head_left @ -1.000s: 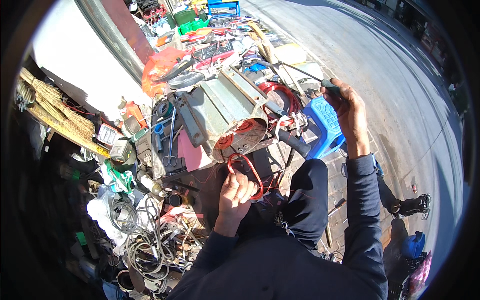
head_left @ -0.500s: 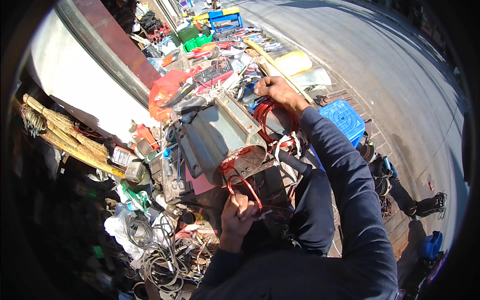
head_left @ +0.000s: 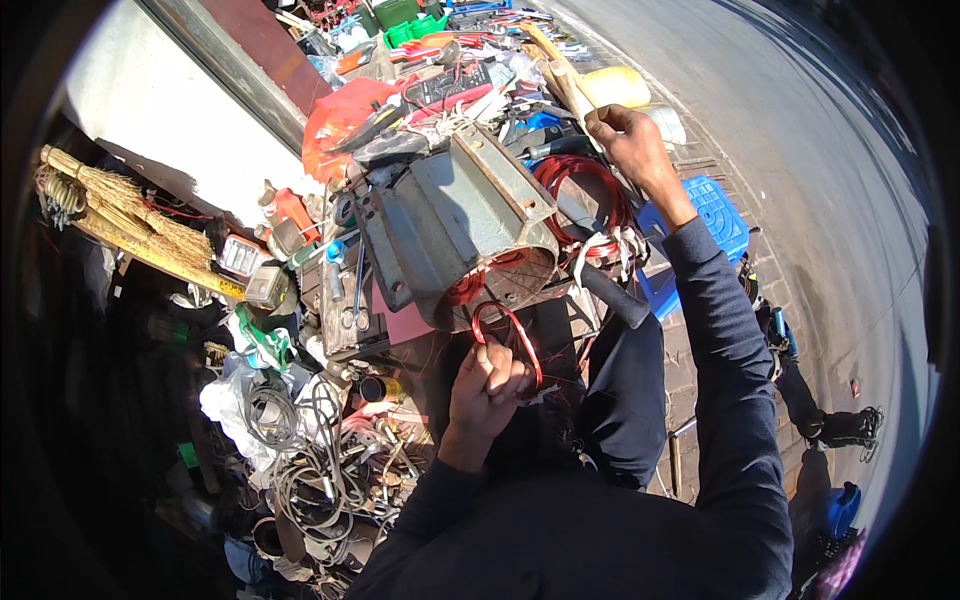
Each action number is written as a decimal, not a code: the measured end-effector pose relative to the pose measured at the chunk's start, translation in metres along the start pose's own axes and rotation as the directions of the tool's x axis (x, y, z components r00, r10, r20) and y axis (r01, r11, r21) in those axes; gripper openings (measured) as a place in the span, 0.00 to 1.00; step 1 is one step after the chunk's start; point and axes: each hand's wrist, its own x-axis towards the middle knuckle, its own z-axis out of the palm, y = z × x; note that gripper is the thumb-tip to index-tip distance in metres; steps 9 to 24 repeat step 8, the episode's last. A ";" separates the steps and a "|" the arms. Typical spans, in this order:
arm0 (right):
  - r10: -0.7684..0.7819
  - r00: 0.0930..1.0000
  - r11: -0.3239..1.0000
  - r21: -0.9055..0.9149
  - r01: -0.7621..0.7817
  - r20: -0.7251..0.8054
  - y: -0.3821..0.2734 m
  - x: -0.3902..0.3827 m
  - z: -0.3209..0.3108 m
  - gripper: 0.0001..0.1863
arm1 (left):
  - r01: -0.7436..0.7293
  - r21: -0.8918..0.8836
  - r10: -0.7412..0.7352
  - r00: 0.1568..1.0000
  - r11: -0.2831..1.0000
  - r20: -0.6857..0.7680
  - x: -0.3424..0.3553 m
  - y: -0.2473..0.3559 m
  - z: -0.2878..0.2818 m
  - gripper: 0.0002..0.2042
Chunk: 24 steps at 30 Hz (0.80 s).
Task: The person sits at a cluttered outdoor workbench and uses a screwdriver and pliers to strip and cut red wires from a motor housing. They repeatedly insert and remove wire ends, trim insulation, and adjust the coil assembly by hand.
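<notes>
My left hand (head_left: 487, 385) is closed round a loop of red wire (head_left: 510, 322), just below the open end of a grey metal motor housing (head_left: 425, 225). Red windings (head_left: 468, 288) show inside that opening. My right hand (head_left: 632, 145) is raised beyond the housing to the right, thumb and fingers pinched together. Whatever it holds, if anything, is too fine to make out. Below it lies a larger coil of red wire (head_left: 622, 205), with white strips by its near side. A dark handle (head_left: 614, 296) sticks out toward me beneath it.
A multimeter (head_left: 445, 90) and mixed tools cover the bench's far side. Scissors (head_left: 355, 312) lie left of the housing. A blue stool (head_left: 715, 215) stands at the right. Grey cables (head_left: 310, 500) pile up at lower left, below a straw broom (head_left: 150, 215).
My right hand has lifted away from the red wire coil, up and to the right. My left hand still grips the loop near the housing. The whole view has shifted slightly.
</notes>
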 end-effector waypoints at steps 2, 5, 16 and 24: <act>0.020 0.998 0.987 0.158 -0.029 0.059 -0.026 -0.039 -0.030 0.16 | 0.001 -0.042 0.002 0.998 0.999 0.066 0.004 -0.002 -0.005 0.11; -0.044 0.995 0.940 0.340 0.010 0.093 -0.067 -0.132 -0.044 0.11 | -0.010 -0.131 0.020 0.997 0.991 0.078 0.010 -0.006 -0.004 0.12; -0.096 0.965 0.995 0.016 0.095 0.243 -0.093 -0.187 -0.017 0.14 | -0.004 -0.150 0.012 0.999 0.989 0.047 0.016 -0.005 0.003 0.13; -0.096 0.965 0.995 0.016 0.095 0.243 -0.093 -0.187 -0.017 0.14 | -0.004 -0.150 0.012 0.999 0.989 0.047 0.016 -0.005 0.003 0.13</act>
